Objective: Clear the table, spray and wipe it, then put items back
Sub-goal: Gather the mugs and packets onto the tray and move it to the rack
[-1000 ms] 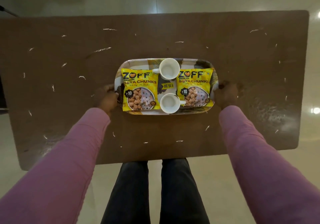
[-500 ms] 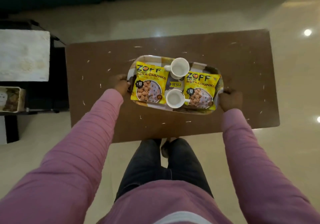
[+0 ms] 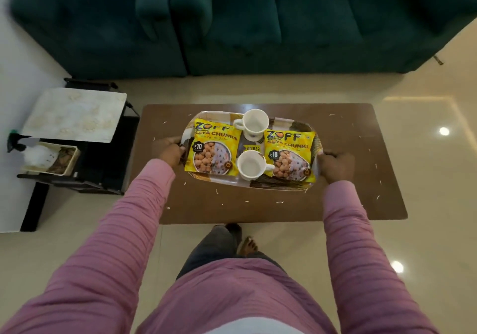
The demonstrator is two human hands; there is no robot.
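Note:
A patterned tray [image 3: 280, 186] hangs above the brown table [image 3: 361, 184], tilted slightly down to the right. My left hand [image 3: 169, 150] grips its left end and my right hand [image 3: 336, 166] grips its right end. On the tray lie two yellow soya chunk packets [image 3: 214, 150] [image 3: 291, 154] and two white cups, one at the far side [image 3: 254, 122] and one at the near side [image 3: 251, 164]. Small white scraps [image 3: 375, 166] are scattered over the tabletop.
A dark green sofa [image 3: 258, 24] stands behind the table. At the left is a black side stand [image 3: 108, 158] with a white top and a lower shelf holding a white box and a spray bottle [image 3: 15, 140]. Glossy tiled floor surrounds the table.
I have stood up and lifted the tray off the table with both hands. The view has pulled back, so the sofa and the side stand now show.

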